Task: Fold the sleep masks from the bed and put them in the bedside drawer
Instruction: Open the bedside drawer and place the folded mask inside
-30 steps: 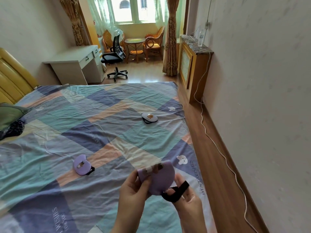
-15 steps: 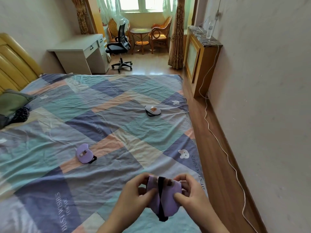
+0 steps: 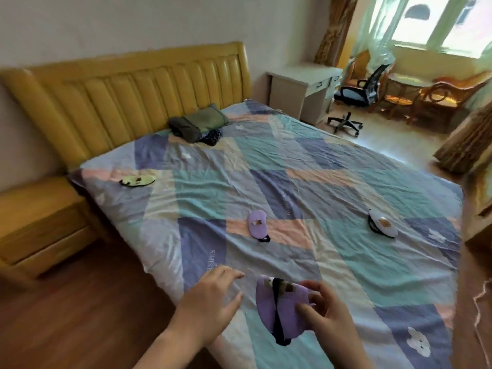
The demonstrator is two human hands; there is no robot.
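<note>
Colours: bed & masks
Bedsheet [image 3: 306, 166] patchwork teal/blue/peach/cream; headboard [image 3: 127, 94] yellow; purple mask [image 3: 279, 307] w/ black strap at 6 o'clock, green mask [image 3: 137, 180] 10 o'clock, white mask [image 3: 382, 224] 3 o'clock.

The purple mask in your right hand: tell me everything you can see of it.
The purple sleep mask looks like soft fabric, folded into a rounded half shape, with small brown and white patches near its top edge. A black elastic strap runs top to bottom across it and loops out below. The right hand pinches its right side with fingers and thumb; the left hand hovers open beside it, not touching. It is held above the patchwork bedsheet.
</note>
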